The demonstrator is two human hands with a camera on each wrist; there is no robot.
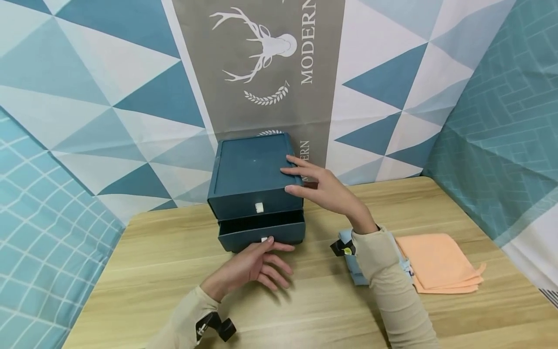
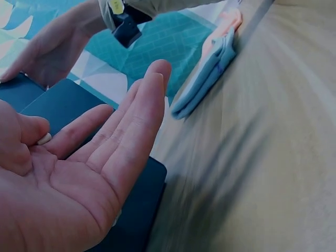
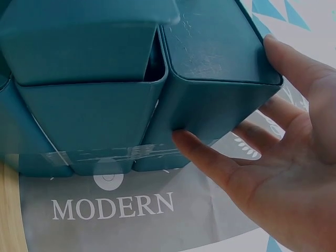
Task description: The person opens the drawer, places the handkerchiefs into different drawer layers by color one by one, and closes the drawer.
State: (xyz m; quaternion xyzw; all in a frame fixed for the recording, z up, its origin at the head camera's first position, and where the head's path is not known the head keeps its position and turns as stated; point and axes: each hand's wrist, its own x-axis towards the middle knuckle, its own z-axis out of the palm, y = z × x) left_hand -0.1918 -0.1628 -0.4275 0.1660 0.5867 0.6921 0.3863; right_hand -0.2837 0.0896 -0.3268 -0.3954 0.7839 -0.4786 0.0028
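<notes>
Beige long sleeves [image 1: 388, 281] on both arms, a small black camera mount [image 1: 220, 325] strapped at each wrist.

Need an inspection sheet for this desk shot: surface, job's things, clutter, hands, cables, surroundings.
Surface: wooden table, light grain.
Job's things: dark teal drawer box at the back edge; lower drawer pulled slightly out, upper drawer closed.
Clutter: orange cloth and light blue cloth, folded, on the right.
Hands: left hand open, thumb at the lower drawer's pull tab; right hand open, fingers on the box's top right edge.
Cables: nothing seen.
Surroundings: patterned fabric backdrop with triangles and a deer print.
</notes>
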